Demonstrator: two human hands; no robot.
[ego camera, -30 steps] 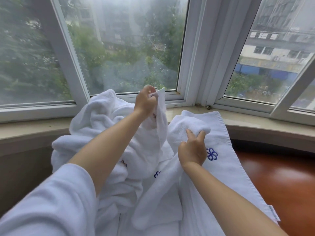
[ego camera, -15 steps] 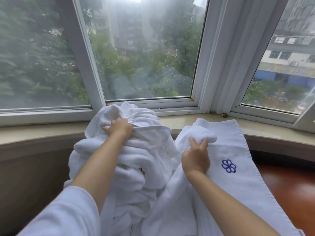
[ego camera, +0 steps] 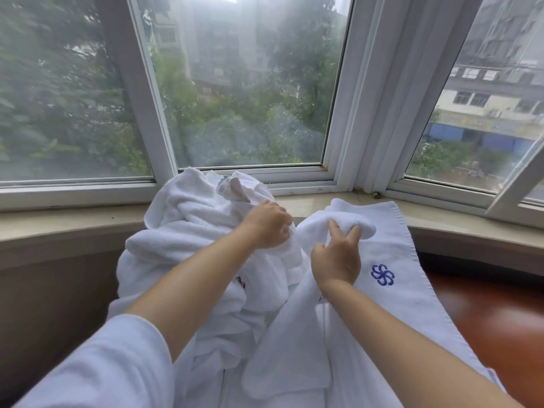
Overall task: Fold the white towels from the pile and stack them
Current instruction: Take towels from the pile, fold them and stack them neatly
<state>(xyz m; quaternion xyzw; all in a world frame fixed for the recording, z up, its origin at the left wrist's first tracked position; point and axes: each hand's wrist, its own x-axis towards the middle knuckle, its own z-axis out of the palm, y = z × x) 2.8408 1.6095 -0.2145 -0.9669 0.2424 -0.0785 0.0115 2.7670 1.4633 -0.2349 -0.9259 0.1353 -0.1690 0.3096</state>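
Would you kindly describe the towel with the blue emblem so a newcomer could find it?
Start at the window sill under the bay window. Right of the crumpled towel pile, a flat towel drapes from the sill. Unlike its neighbours, it alone shows a blue pinwheel emblem.

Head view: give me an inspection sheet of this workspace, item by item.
Surface: stone window sill, with a red-brown wooden top lower right.
Job's things: crumpled pile of white towels on the left; flat white towel with a blue flower logo on the right; a bunched towel across both.
Clutter: nothing seen.
Grips: left hand grips cloth at the pile's right side; right hand pinches the bunched towel's top fold.
Cables: nothing seen.
Surroundings: bay window with white frames, trees and buildings outside; white sleeve on the left arm.
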